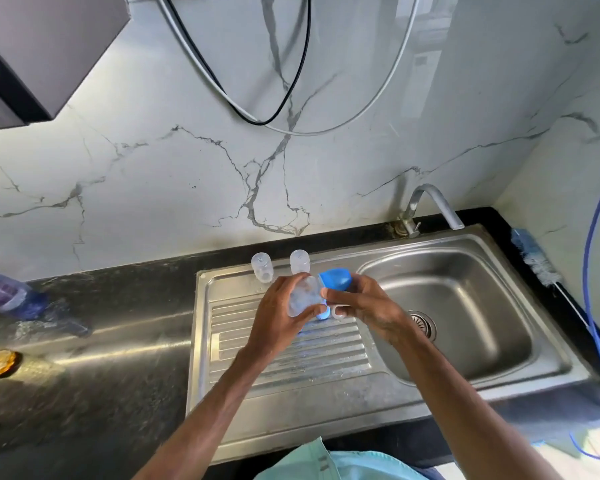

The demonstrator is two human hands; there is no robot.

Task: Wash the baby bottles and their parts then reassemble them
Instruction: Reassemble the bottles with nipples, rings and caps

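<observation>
From the head camera, both hands meet above the ribbed drainboard (291, 358) of a steel sink (551, 341). The left hand (281, 310) has its fingers and thumb curled round a clear baby bottle (303, 296), which it holds tilted in the air over the drainboard. The right hand (364, 303) is just beside it, fingers bent round a blue cap (337, 279) that sits against the bottle's upper end. The picture is smeared here, so the grip looks like a pinch but its exact hold is unclear. Below the two thumbs shows a small blue ring (323, 314) and next to it a clear looped piece (339, 311); whether they touch the drainboard cannot be told. Two more clear bottles (261, 268) (299, 261) stand upside down, side by side, at the back edge of the drainboard, near the hands. A faucet (426, 206) rises behind the basin, a bottle brush (534, 258) lies on the black counter (84, 393) to the right of the sink, and a purple-labelled bottle (11, 296) lies far left
</observation>
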